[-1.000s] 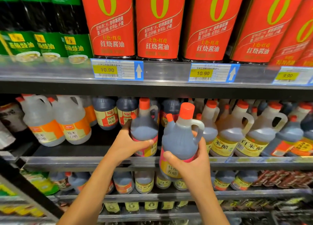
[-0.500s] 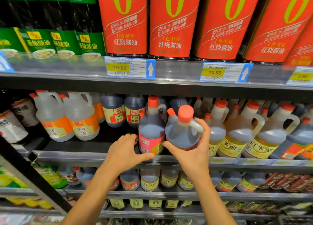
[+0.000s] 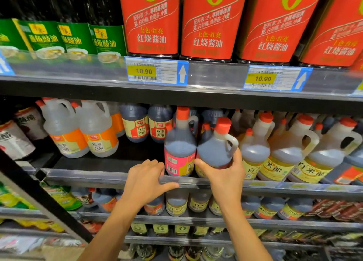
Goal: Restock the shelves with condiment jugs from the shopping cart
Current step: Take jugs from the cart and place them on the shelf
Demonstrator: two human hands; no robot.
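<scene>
Right fingers (image 3: 236,158): wrapped tightly around the dark jug (image 3: 215,152), at 3 o'clock of the pink-label jug (image 3: 179,154).
Left hand (image 3: 146,182): spread loosely, nothing held.
Handling: judged heavy, smooth, slippery; the handle (image 3: 232,143) is best gripped.

Held jug (image 3: 215,152): translucent plastic, smooth, faint sheen; dark liquid shows through.
Cap (image 3: 223,125): opaque orange-red plastic, matt.
Neighbour jug (image 3: 179,143), at 9 o'clock of the held one: same plastic; glossy pink label.
Pale jugs (image 3: 290,149), at 3 o'clock: cloudy plastic, glossy yellow labels.
Shelf rail (image 3: 110,177): grey metal, smooth, dull shine.
Price-strip cover (image 3: 212,74), at 12 o'clock: clear plastic, reflective.
Price tags (image 3: 155,71): printed paper.
Red bottles (image 3: 211,21): glossy wrap.
</scene>
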